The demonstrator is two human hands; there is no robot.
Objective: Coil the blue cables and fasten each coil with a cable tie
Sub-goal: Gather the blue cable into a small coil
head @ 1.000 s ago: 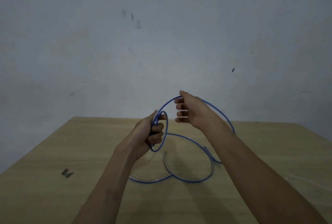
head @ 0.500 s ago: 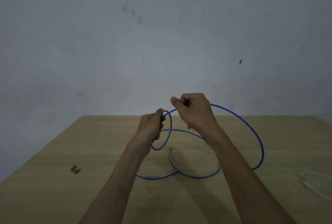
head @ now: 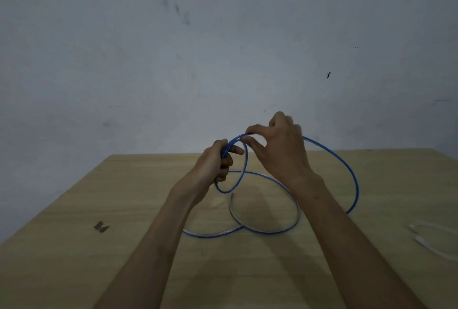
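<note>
A blue cable [head: 347, 167] loops above and across the wooden table [head: 74, 209]. My left hand [head: 213, 162] grips a small coil of it, with one loop hanging below the fist. My right hand [head: 277, 150] is just right of the left, pinching the cable between thumb and forefinger where a wide loop arcs out to the right and down behind my forearm. The rest of the cable lies in curves on the table in front of me.
Pale translucent cable ties [head: 431, 241] lie at the table's right edge. A small dark clip-like object [head: 101, 227] sits on the left side. A grey wall rises behind the table's far edge.
My right hand has brought the cable leftward to the left hand's coil, forming a wide loop on the right. Its fist has loosened into a thumb-and-finger pinch.
</note>
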